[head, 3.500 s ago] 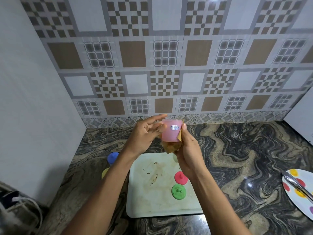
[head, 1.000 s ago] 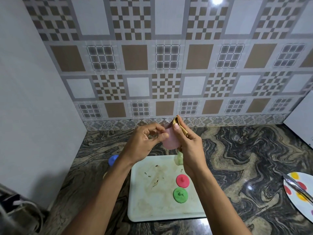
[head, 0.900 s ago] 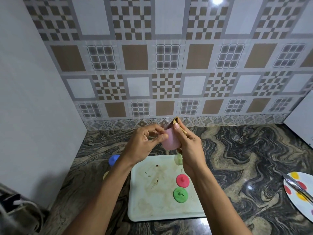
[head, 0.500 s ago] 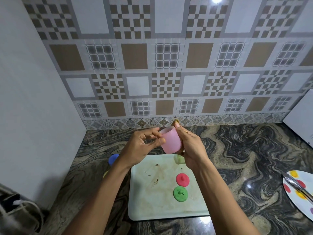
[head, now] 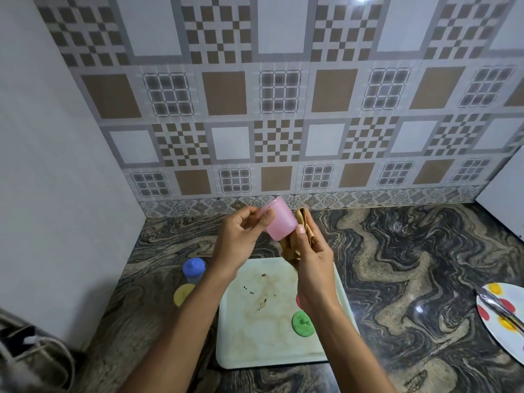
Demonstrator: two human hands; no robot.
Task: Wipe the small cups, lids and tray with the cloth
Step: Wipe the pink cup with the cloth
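Observation:
A small pink cup (head: 279, 220) is held tilted above the counter, its rim pinched by my left hand (head: 239, 236). My right hand (head: 310, 251) grips a tan cloth (head: 302, 222) and holds it against the cup's base and side. Below lies a stained white tray (head: 255, 336) with a green lid (head: 302, 323) on it. A red lid (head: 298, 300) is mostly hidden behind my right wrist. Left of the tray stand a cup with a blue lid (head: 194, 268) and a yellow lid (head: 184, 293).
The marbled dark counter (head: 397, 265) runs to a tiled back wall. A white panel (head: 56, 194) closes off the left side. A dotted plate (head: 502, 321) with metal tongs (head: 499, 306) lies at the right edge. A bag (head: 28, 361) with cords sits at the lower left.
The pink cup has been turned between my hands, from upright with its label showing to tilted with its base toward the cloth. The cloth has shifted from the rim to the base.

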